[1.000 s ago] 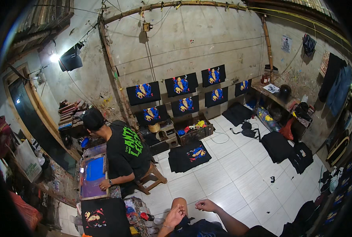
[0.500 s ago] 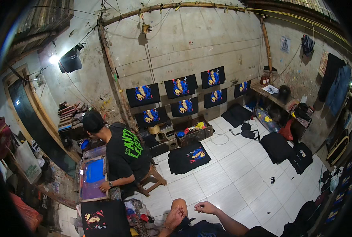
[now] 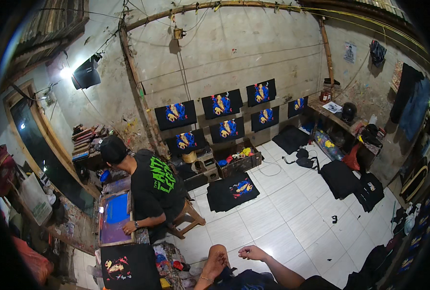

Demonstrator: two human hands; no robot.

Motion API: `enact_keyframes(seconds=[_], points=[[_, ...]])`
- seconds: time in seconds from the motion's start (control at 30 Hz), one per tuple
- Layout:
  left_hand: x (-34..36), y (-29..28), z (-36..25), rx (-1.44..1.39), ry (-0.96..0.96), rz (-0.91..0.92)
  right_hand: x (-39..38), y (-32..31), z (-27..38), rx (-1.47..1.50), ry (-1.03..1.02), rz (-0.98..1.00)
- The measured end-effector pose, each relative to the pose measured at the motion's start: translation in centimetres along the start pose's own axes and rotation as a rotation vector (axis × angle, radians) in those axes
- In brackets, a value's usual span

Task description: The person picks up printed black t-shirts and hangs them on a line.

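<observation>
My left hand (image 3: 216, 262) is raised beside my bent knee, palm up, its fingers loosely curled and nothing visible in them. Across a small gap, my right hand (image 3: 253, 253) hovers over the tiled floor, fingers half bent and apart from the thumb, with no object showing. The hands do not touch. To the left of them, a black printed cloth (image 3: 128, 266) lies flat on the bench. Behind it, a seated person rests a hand (image 3: 129, 227) on a wooden-framed printing screen (image 3: 117, 235) with a blue area.
A stack of black printed shirts (image 3: 232, 192) lies on the white tiles ahead. Beyond stands a wooden crate (image 3: 239, 164) of bright containers. Several printed black cloths (image 3: 175, 115) hang along the wall. The person sits on a wooden stool (image 3: 190, 220); dark bundles (image 3: 339, 179) lie at right.
My left hand has dropped slightly and its fingers have curled in. My right hand stays almost in place. The view has shifted a little; the seated person looks unchanged.
</observation>
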State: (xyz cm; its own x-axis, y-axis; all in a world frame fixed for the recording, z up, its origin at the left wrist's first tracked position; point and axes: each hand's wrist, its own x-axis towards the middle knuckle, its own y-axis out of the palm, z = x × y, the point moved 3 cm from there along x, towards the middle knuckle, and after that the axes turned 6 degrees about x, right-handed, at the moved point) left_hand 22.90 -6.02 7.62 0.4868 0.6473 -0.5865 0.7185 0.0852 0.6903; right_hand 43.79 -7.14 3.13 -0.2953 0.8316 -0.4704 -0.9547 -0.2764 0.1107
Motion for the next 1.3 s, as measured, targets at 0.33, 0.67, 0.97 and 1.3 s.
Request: enact_keyframes(seconds=[0.33, 0.67, 0.97, 1.3], points=[[0.4, -1.1, -0.3, 0.034, 0.026, -0.045, 1.0, 0.0, 0.1, -0.005, -0.011, -0.01], [0.4, -0.6, 0.0, -0.002, 0.008, -0.04, 0.6, 0.1, 0.1, -0.037, 0.025, 0.004], [0.1, -0.8, -0.7, 0.042, 0.01, -0.006, 1.2, 0.7, 0.6, -0.047, 0.013, 0.004], [0.4, -2.8, -0.2, -0.008, 0.01, -0.014, 1.4, 1.3, 0.3, -0.076, 0.036, 0.02]])
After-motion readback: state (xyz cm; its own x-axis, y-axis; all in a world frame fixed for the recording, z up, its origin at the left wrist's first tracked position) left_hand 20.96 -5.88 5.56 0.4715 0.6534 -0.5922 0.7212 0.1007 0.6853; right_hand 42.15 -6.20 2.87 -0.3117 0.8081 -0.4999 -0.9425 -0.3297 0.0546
